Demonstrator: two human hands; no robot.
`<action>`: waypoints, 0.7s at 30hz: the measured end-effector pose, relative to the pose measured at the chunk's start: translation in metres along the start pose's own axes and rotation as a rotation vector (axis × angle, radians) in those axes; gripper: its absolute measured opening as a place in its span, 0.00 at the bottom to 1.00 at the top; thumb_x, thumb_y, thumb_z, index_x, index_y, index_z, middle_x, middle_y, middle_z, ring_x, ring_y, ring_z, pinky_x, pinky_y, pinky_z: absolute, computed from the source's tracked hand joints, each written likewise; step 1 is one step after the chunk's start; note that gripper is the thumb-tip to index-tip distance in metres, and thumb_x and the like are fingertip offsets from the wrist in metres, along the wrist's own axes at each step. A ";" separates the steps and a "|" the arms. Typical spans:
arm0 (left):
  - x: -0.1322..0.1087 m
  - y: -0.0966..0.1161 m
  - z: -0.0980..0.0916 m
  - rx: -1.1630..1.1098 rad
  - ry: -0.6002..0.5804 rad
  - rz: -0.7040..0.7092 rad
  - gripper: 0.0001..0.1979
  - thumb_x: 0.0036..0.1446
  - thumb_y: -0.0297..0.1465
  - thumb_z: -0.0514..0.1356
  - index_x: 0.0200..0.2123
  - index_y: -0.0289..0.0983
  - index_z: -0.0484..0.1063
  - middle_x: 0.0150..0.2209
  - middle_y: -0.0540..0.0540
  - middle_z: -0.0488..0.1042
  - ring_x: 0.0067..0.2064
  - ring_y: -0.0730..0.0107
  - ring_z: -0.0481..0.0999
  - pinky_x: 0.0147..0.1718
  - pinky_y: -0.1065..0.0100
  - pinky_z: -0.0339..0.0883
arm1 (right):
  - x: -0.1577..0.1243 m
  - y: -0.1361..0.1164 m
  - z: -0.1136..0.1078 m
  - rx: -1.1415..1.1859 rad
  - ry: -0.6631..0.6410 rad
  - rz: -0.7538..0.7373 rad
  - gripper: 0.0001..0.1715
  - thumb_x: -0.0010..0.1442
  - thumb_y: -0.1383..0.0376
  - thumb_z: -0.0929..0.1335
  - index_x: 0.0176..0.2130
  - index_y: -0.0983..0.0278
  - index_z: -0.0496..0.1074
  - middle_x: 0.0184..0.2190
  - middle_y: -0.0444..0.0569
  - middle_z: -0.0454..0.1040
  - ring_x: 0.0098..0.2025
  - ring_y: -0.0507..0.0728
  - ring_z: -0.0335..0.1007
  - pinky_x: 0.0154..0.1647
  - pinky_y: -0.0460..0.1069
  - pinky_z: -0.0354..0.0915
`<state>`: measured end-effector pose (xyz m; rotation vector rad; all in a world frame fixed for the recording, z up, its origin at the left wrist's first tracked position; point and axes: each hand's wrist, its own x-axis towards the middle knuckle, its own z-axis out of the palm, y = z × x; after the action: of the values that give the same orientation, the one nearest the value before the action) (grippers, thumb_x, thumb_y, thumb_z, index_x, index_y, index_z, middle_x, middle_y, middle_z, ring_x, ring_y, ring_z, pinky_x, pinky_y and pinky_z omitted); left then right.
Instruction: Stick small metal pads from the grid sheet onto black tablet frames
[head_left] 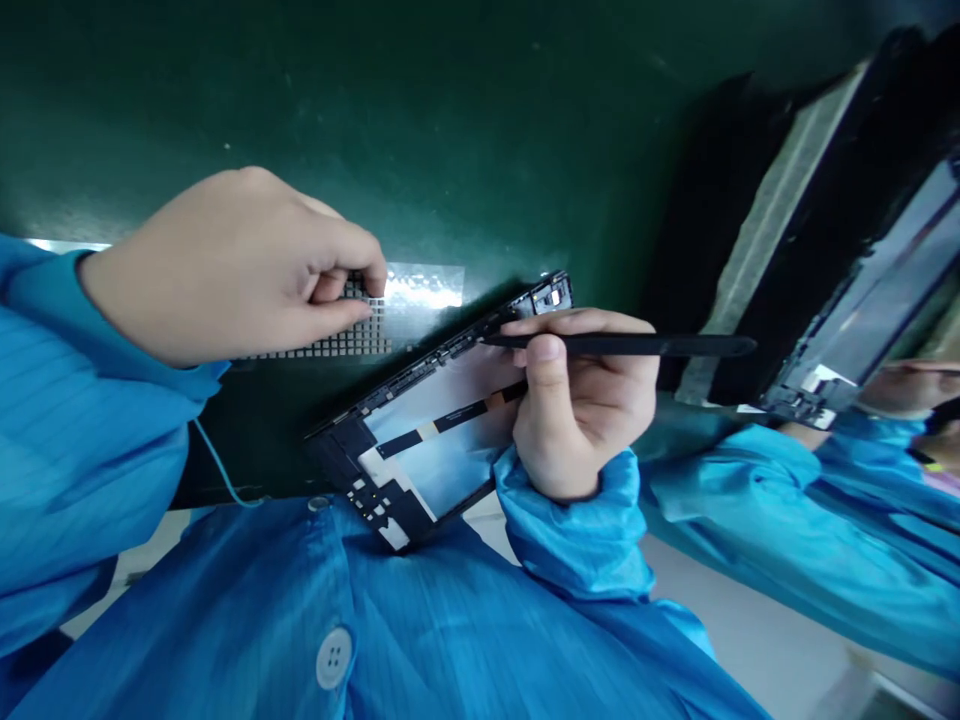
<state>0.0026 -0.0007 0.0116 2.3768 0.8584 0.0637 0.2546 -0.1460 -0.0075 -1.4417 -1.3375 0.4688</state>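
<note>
My left hand (240,265) is closed in a pinch, thumb against forefinger, on a clear sheet (420,290) that carries a grid of small dark squares (337,345). Whatever is between the fingertips is too small to make out. My right hand (585,400) is closed on a thin black stick tool (645,345), which lies level and points left. The same hand steadies a black device frame (420,430) with a pale back panel and a dark flat cable. The frame is tilted, its lower corner over my blue coat. The tool's tip rests at the frame's upper edge.
A dark green mat (450,120) covers the bench. At the right, another person's blue sleeve (840,520) and hand hold a second black frame (862,320). A pale strip (772,220) lies on a black surface beside it.
</note>
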 end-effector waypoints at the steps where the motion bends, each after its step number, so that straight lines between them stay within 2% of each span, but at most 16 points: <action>1: 0.000 0.000 0.000 -0.005 -0.001 -0.008 0.28 0.69 0.51 0.49 0.48 0.44 0.86 0.39 0.45 0.86 0.37 0.59 0.79 0.43 0.57 0.71 | -0.001 0.003 0.001 0.000 -0.015 -0.002 0.05 0.76 0.60 0.75 0.50 0.54 0.77 0.41 0.46 0.83 0.43 0.59 0.88 0.47 0.58 0.87; 5: 0.001 0.000 0.000 -0.048 -0.002 -0.036 0.28 0.68 0.53 0.50 0.47 0.45 0.86 0.40 0.45 0.85 0.38 0.60 0.79 0.49 0.54 0.73 | -0.001 0.009 -0.001 0.023 -0.051 -0.029 0.06 0.76 0.63 0.75 0.52 0.55 0.77 0.42 0.47 0.83 0.44 0.60 0.89 0.47 0.57 0.87; 11: 0.001 -0.001 0.000 -0.044 0.002 -0.024 0.27 0.68 0.53 0.50 0.45 0.46 0.85 0.37 0.46 0.84 0.35 0.59 0.78 0.41 0.56 0.69 | 0.017 -0.020 -0.016 -0.159 -0.229 -0.039 0.13 0.73 0.68 0.76 0.54 0.53 0.81 0.46 0.49 0.87 0.48 0.63 0.88 0.50 0.60 0.84; 14: 0.001 0.000 -0.003 -0.017 -0.026 -0.036 0.23 0.68 0.49 0.53 0.47 0.47 0.85 0.35 0.46 0.83 0.34 0.58 0.78 0.42 0.56 0.69 | 0.035 -0.029 -0.009 -0.098 -0.419 -0.080 0.11 0.73 0.67 0.77 0.53 0.54 0.82 0.47 0.47 0.89 0.50 0.62 0.88 0.53 0.60 0.84; 17: 0.002 0.004 -0.004 -0.006 -0.047 -0.053 0.21 0.68 0.45 0.54 0.48 0.47 0.86 0.35 0.46 0.82 0.34 0.59 0.77 0.40 0.57 0.66 | 0.047 -0.023 0.005 -0.070 -0.642 -0.086 0.07 0.74 0.65 0.76 0.51 0.56 0.81 0.48 0.47 0.90 0.52 0.62 0.89 0.57 0.61 0.84; 21: 0.002 0.006 -0.004 -0.028 -0.058 -0.046 0.23 0.69 0.44 0.51 0.48 0.45 0.85 0.34 0.47 0.82 0.34 0.61 0.75 0.39 0.59 0.62 | 0.045 -0.015 0.012 -0.087 -0.666 -0.044 0.07 0.74 0.64 0.77 0.52 0.56 0.81 0.50 0.48 0.90 0.54 0.63 0.90 0.59 0.63 0.83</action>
<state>0.0068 -0.0011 0.0178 2.3199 0.8787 -0.0115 0.2510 -0.1040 0.0169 -1.3742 -1.9250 0.9240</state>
